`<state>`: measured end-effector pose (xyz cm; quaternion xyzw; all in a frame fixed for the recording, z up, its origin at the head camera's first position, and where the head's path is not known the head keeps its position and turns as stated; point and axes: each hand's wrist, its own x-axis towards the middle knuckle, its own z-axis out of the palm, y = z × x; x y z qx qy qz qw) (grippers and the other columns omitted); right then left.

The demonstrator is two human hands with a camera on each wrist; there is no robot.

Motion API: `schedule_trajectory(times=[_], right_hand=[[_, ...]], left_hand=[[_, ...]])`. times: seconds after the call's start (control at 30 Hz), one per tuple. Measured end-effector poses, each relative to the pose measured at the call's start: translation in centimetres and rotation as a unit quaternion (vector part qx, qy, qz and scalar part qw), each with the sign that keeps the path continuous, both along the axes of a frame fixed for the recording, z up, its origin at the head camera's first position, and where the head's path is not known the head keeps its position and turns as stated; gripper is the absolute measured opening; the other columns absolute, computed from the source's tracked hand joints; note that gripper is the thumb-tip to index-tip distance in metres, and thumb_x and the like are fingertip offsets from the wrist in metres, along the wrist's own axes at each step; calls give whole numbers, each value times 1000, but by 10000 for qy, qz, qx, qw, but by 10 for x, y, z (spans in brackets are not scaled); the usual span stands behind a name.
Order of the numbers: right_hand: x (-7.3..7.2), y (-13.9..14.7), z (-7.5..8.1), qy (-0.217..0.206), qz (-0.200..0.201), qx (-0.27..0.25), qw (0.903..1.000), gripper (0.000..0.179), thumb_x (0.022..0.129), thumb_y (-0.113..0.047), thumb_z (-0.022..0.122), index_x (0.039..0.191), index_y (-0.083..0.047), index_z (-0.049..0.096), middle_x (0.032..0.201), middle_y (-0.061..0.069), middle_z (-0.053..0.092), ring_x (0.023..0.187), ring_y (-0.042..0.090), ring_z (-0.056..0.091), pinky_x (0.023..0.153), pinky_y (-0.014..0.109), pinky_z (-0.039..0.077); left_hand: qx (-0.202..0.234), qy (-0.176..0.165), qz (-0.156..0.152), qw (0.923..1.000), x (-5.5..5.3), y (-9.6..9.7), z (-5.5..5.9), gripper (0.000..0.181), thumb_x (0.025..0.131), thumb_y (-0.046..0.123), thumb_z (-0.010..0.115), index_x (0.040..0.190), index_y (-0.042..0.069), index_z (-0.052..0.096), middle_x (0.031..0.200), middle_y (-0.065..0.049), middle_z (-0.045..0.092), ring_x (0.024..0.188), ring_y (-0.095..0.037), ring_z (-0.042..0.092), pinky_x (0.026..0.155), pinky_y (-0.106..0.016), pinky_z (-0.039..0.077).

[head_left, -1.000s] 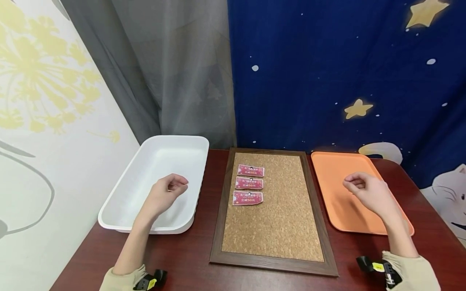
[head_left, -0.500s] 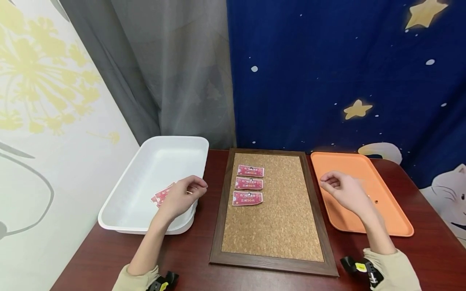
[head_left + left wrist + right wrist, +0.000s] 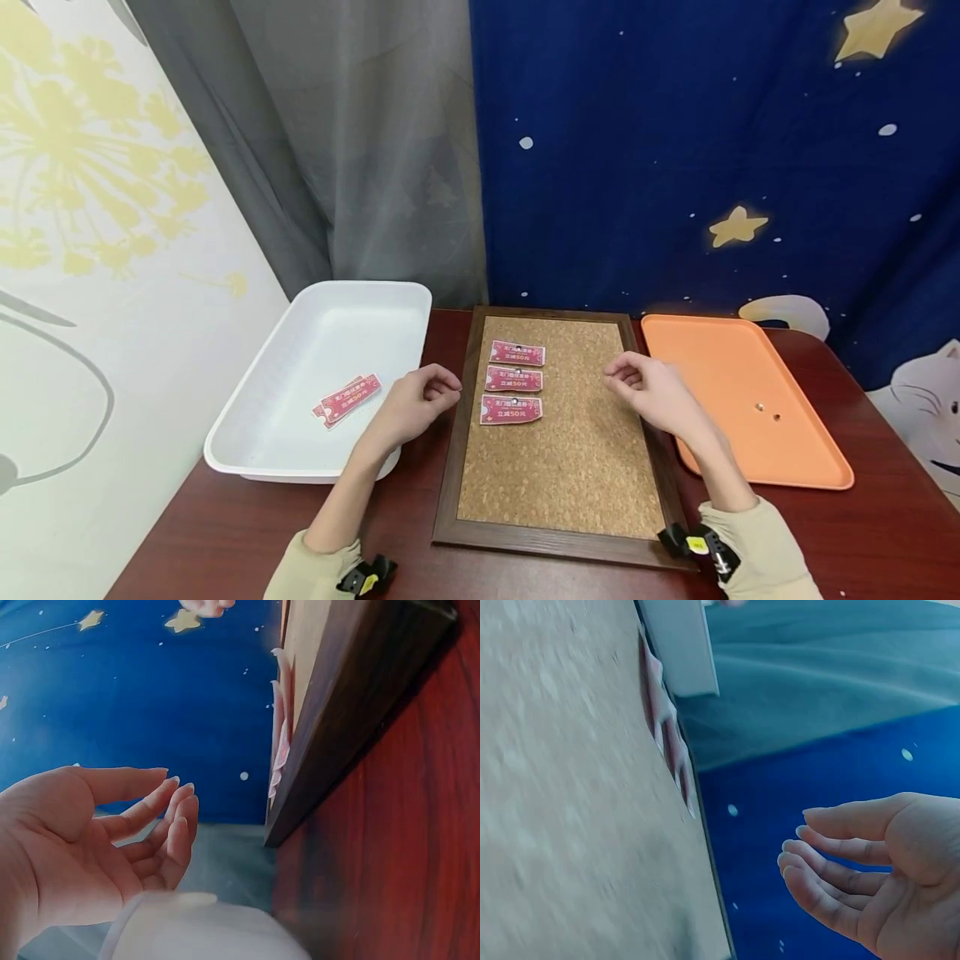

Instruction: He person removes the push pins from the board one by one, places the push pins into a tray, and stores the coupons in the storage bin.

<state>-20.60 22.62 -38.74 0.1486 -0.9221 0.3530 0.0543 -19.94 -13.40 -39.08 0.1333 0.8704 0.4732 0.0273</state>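
My left hand [image 3: 411, 408] hovers over the gap between the white bin and the corkboard's left frame, fingers loosely bent. In the left wrist view nothing lies between its thumb and fingertips. Over the right part of the corkboard [image 3: 570, 467] is my right hand [image 3: 660, 400], likewise relaxed; the right wrist view shows it holding nothing. Three red coupons are fixed in a column at the board's upper left: a top coupon [image 3: 517, 353], a middle coupon [image 3: 513, 379] and a bottom coupon [image 3: 511, 411], each with a small pushpin. Their edges curl off the cork.
In the white bin [image 3: 300, 350] at left, a red coupon [image 3: 351, 398] overlaps another. The orange tray [image 3: 720, 358] at right bears a silvery pushpin [image 3: 760, 407] and a darker one beside it. Curtains [image 3: 600, 167] hang behind the dark red table [image 3: 420, 533].
Both hands have moved inward: the left rightward from over the bin, the right leftward from over the tray to the board. The coupons in the bin and the tray's pushpins have come into view.
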Motion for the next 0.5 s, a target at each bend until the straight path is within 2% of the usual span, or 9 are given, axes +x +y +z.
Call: schedule_trajectory(times=[0.27, 0.5], right_hand=[[-8, -35, -12, -37, 548, -71, 9985, 8, 94, -5, 67, 101, -1, 69, 90, 4, 69, 83, 17, 65, 75, 32, 55], [-17, -62, -17, -148, 1014, -155, 9946, 10, 93, 1, 65, 102, 4, 68, 91, 7, 69, 84, 19, 65, 76, 34, 55]], left_hand=[[-24, -41, -61, 10000, -6, 16, -9, 6, 94, 6, 68, 100, 5, 68, 86, -3, 65, 76, -14, 58, 73, -31, 48], [-155, -144, -22, 9998, -12, 24, -18, 13, 94, 5, 67, 106, -1, 69, 88, -4, 65, 76, -13, 58, 74, -33, 49]])
